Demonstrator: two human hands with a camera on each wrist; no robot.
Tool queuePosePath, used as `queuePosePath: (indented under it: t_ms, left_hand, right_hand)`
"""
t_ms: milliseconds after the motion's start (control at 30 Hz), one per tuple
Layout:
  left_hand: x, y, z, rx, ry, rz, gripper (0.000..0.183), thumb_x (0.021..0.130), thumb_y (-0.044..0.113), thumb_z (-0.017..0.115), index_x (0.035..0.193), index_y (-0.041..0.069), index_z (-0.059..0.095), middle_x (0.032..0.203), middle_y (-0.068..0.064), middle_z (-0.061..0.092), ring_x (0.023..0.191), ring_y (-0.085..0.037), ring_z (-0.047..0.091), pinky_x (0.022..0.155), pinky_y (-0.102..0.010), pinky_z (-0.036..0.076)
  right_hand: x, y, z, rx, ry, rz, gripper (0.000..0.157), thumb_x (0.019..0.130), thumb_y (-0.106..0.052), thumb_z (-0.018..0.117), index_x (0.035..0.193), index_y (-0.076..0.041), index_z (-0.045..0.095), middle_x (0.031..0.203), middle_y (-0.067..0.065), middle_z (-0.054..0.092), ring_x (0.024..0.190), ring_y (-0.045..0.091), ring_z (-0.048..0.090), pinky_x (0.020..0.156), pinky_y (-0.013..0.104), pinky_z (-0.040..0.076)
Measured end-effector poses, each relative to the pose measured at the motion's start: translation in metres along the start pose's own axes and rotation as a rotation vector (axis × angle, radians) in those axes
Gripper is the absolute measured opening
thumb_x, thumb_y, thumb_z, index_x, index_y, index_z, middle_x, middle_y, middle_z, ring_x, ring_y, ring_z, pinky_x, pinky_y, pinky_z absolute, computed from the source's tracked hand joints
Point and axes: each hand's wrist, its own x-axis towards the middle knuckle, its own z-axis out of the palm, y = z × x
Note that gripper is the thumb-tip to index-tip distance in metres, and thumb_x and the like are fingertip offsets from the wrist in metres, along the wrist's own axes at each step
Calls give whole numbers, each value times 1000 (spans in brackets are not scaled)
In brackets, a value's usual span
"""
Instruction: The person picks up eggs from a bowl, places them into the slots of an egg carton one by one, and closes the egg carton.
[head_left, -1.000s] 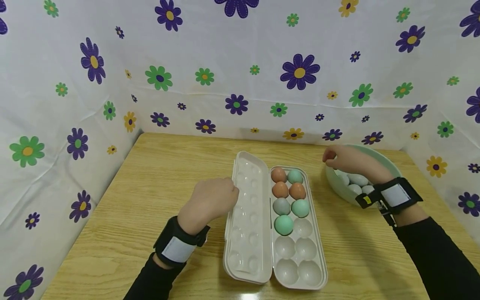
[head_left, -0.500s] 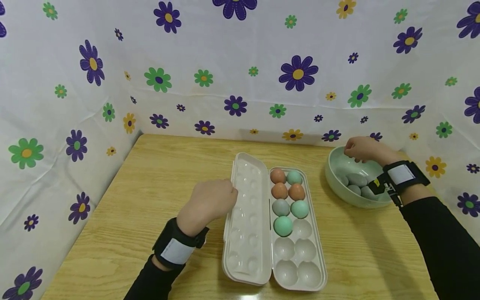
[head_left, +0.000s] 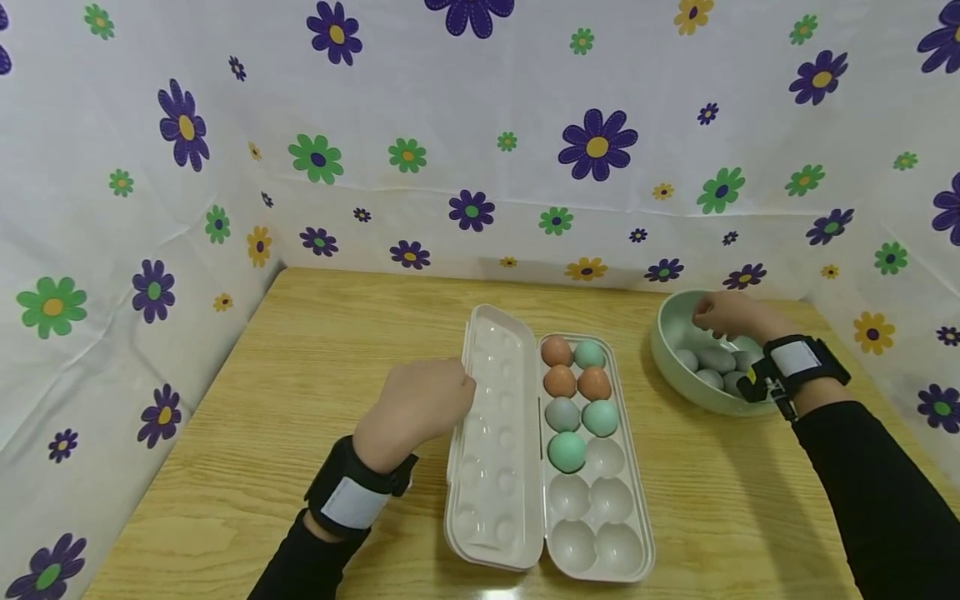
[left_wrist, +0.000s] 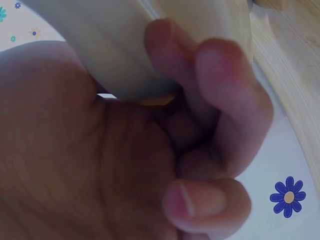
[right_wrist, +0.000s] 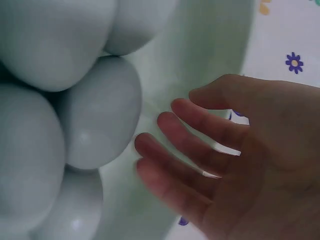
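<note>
My left hand (head_left: pixel 420 404) grips the left edge of an opened white egg carton's lid (head_left: pixel 498 450), its curled fingers against the pale plastic in the left wrist view. Beside the lid, the carton's tray (head_left: pixel 647 567) holds brown, green and grey eggs in its upper cups; its lower cups are bare. My right hand (head_left: pixel 731 317) is inside a pale green bowl (head_left: pixel 675 379), fingers slightly bent and holding nothing. Just short of the fingertips (right_wrist: pixel 145 142) lie several smooth grey eggs (right_wrist: pixel 102 115), heaped in the bowl.
A wooden table (head_left: pixel 352 325) carries the carton in the middle and the bowl at the back right. White cloth with purple, green and orange flowers (head_left: pixel 597 146) hangs behind and along both sides. Each wrist wears a black strap (head_left: pixel 360 483).
My right hand has moved right from the bowl's left rim and then lowered into the bowl toward the eggs. The left hand stays on the lid; the carton has not changed.
</note>
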Motion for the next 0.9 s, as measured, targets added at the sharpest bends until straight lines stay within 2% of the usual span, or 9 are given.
queuePosePath:
  t_ms: [167,300,467,667,900]
  left_hand:
    - [0,0,1,1,-3,3,40,105,16,38,70,11,56,61,1,40,54,-15,42,48,-30,34]
    - [0,0,-1,-6,-8,-11,39,105,17,36,71,11,56,62,1,41,55,-16,44,49,-31,35]
    - [0,1,0,-5,-16,-13,39,104,16,36,71,11,56,62,1,41,54,-15,43,48,-30,34]
    - [0,0,0,-1,-23,-12,38,105,17,36,76,9,59,63,1,42,56,-16,45,49,-31,36]
    - [2,-1,1,12,-23,-5,39,105,17,36,73,10,57,62,1,42,55,-16,45,49,-31,36]
  right_hand:
    - [-4,0,4,7,-13,-12,39,100,-15,50,124,16,52,111,31,63,93,37,64,76,43,57]
    - [-4,1,4,-9,-49,-20,39,100,-19,58,121,13,56,109,28,64,93,35,64,75,43,58]
    - [-3,5,7,-49,-158,-5,46,97,-26,66,124,9,57,117,29,63,98,32,63,79,44,58]
    - [-5,6,8,-59,-300,28,57,92,-23,68,135,9,50,125,29,59,105,32,59,85,42,57]
    - [-5,6,7,-98,-304,63,57,91,-20,70,133,13,49,125,30,56,96,32,63,88,45,56]
